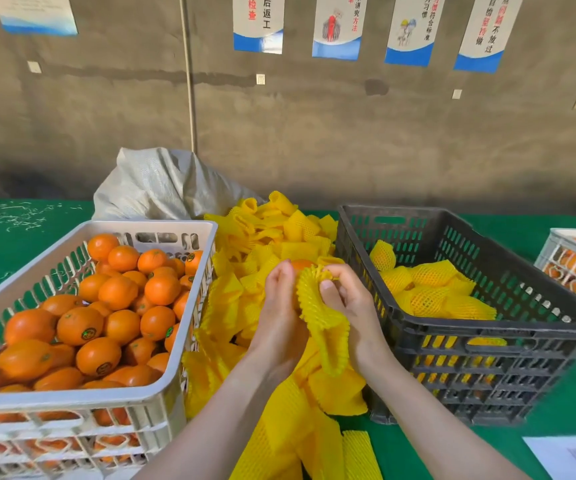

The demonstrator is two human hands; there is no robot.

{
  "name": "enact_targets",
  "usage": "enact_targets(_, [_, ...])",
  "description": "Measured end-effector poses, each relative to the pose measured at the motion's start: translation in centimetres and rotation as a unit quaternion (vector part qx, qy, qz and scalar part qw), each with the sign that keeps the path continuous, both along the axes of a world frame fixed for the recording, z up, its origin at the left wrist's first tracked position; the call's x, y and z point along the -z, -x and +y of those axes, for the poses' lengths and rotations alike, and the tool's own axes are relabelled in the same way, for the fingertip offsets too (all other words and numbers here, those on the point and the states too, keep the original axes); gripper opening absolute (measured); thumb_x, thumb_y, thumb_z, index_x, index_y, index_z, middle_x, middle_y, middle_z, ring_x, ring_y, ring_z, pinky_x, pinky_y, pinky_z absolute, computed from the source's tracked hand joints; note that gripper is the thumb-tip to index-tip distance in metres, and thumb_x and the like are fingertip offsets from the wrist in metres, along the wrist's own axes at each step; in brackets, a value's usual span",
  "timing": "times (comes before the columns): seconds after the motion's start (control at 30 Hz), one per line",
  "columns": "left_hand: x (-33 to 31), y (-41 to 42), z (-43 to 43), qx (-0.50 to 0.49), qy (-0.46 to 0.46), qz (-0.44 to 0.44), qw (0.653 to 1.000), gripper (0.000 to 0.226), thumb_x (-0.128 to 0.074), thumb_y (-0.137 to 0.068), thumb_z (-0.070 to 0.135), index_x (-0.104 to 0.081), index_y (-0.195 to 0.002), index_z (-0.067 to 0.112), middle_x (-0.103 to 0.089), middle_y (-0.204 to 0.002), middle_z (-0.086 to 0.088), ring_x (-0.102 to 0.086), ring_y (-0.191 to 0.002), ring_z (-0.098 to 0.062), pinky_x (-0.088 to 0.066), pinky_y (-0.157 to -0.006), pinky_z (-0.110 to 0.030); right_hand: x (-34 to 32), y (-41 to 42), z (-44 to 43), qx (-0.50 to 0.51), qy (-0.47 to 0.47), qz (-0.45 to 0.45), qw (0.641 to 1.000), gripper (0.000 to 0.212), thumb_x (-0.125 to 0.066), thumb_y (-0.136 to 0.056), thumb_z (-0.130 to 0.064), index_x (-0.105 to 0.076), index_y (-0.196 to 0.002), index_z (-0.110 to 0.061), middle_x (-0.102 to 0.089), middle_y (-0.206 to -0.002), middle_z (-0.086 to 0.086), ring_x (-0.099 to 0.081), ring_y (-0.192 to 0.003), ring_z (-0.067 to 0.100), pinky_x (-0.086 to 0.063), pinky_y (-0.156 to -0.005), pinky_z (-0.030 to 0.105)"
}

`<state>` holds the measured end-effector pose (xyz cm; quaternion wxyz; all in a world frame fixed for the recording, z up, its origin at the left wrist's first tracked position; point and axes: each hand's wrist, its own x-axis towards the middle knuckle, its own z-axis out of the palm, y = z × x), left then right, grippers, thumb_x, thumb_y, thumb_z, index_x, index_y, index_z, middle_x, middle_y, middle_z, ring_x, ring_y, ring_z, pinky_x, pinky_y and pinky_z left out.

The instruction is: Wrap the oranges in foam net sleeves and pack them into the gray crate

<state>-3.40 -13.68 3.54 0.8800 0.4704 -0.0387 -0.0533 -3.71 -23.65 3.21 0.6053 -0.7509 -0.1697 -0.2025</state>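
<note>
This looks like a fruit-packing workshop or warehouse. A bare, stained concrete wall (pixel 314 133) carries a row of posters (pixel 258 22) in Chinese, seemingly work-standard notices, though their tops are cut off. On the green-covered table (pixel 20 237), a white crate (pixel 155 393) brims with stickered oranges (pixel 78 325) beside a heap of yellow foam net sleeves (pixel 272 230), a gray crate (pixel 487 358) and a woven sack (pixel 162 185).

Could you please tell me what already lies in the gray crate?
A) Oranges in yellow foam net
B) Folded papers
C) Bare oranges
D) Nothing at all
A: the gray crate holds netted oranges, while the bare oranges sit in the white crate at the left.
</note>
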Motion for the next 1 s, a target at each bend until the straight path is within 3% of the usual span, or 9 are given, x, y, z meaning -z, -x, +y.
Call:
enact_targets(0.1, [0.3,-0.3,-0.8,-0.070,-0.073,-0.062,0.993,0.060,-0.045,-0.077,0.056,-0.047,-0.124,0.018,-0.060,-0.110,-0.005,-0.061,-0.102,-0.017,-0.053,-0.082,-0.027,0.7,0.2,0.8,0.039,0.022,-0.023,0.999,0.011,-0.044,-0.099,-0.019,-0.051,-0.094,-0.027,-0.060,-0.088,-0.002,-0.058,-0.083,0.015,-0.047,-0.072,0.034])
enact_targets(0.2, [0.6,-0.7,-0.5,-0.079,-0.022,-0.089,0.993,0.027,-0.036,-0.098,0.031,-0.048,-0.090,0.009,-0.056,-0.077,-0.006,-0.056,-0.073,-0.017,-0.047,-0.071,-0.032,1.1,0.8,1.2,0.047,0.072,-0.043,0.995,0.011,-0.039,-0.098,-0.025,-0.047,-0.093,-0.030,-0.056,-0.076,0.002,-0.053,-0.068,0.017,-0.043,-0.062,0.041])
enact_targets(0.27, [0.9,-1.2,0.0,-0.090,-0.043,-0.086,0.991,0.038,-0.027,-0.104,0.026,-0.055,-0.088,0.007,-0.066,-0.073,-0.003,-0.064,-0.070,-0.012,-0.052,-0.065,-0.024,1.1,0.7,0.5,0.060,0.081,-0.050,0.994,0.010,-0.039,-0.098,-0.027,-0.048,-0.092,-0.028,-0.053,-0.074,0.007,-0.050,-0.065,0.018,-0.041,-0.059,0.040])
enact_targets(0.47, [0.8,-1.4,0.5,-0.001,-0.051,0.019,0.999,0.043,-0.033,-0.093,0.057,-0.064,-0.096,0.028,-0.075,-0.092,0.006,-0.071,-0.086,-0.013,-0.058,-0.067,-0.030,0.1,-1.2,-1.1,0.007,-0.151,0.090,0.984,0.019,-0.042,-0.097,-0.014,-0.055,-0.086,-0.010,-0.055,-0.089,0.011,-0.055,-0.079,0.016,-0.047,-0.073,0.034])
enact_targets(0.57, [0.6,-1.0,0.6,0.040,-0.049,0.021,0.998,0.049,-0.037,-0.079,0.066,-0.057,-0.111,0.034,-0.068,-0.113,0.005,-0.065,-0.105,-0.018,-0.055,-0.084,-0.036,0.5,-1.3,-1.0,-0.002,-0.179,0.112,0.978,0.025,-0.046,-0.094,-0.032,-0.059,-0.091,-0.010,-0.055,-0.104,0.017,-0.056,-0.101,0.030,-0.045,-0.093,0.045])
enact_targets(0.63, [0.5,-1.0,0.4,0.048,-0.055,0.007,0.997,0.053,-0.038,-0.073,0.068,-0.055,-0.112,0.037,-0.066,-0.117,0.007,-0.063,-0.110,-0.019,-0.052,-0.092,-0.040,0.2,-1.1,-0.4,-0.007,-0.192,0.116,0.975,0.057,-0.051,-0.088,-0.053,-0.059,-0.101,0.002,-0.055,-0.109,0.030,-0.052,-0.110,0.045,-0.042,-0.098,0.056])
enact_targets(0.77, [0.0,-1.9,0.2,-0.047,-0.098,0.007,0.994,0.045,-0.037,-0.081,0.066,-0.067,-0.083,0.032,-0.074,-0.085,0.009,-0.071,-0.084,-0.012,-0.057,-0.071,-0.029,-0.9,-1.1,0.7,0.022,-0.165,0.131,0.977,0.069,-0.052,-0.085,-0.058,-0.054,-0.100,0.010,-0.057,-0.106,0.031,-0.054,-0.105,0.045,-0.041,-0.094,0.061])
enact_targets(0.87, [0.3,-2.7,0.7,-0.177,-0.223,-0.076,0.956,0.054,-0.036,-0.081,0.066,-0.054,-0.055,0.022,-0.061,-0.059,0.002,-0.060,-0.062,-0.015,-0.048,-0.062,-0.031,-0.7,-1.3,1.0,0.036,-0.186,0.172,0.967,0.050,-0.043,-0.095,-0.043,-0.053,-0.101,0.006,-0.058,-0.109,0.029,-0.054,-0.108,0.043,-0.039,-0.097,0.059])
enact_targets(1.0, [1.0,-3.8,1.2,-0.281,-0.392,-0.198,0.853,0.048,-0.037,-0.088,0.057,-0.037,-0.056,0.020,-0.041,-0.053,0.005,-0.038,-0.052,-0.012,-0.030,-0.053,-0.027,-0.5,-1.7,1.3,0.032,-0.221,0.244,0.944,0.044,-0.035,-0.098,-0.045,-0.060,-0.105,-0.010,-0.063,-0.111,0.023,-0.058,-0.107,0.038,-0.043,-0.096,0.056])
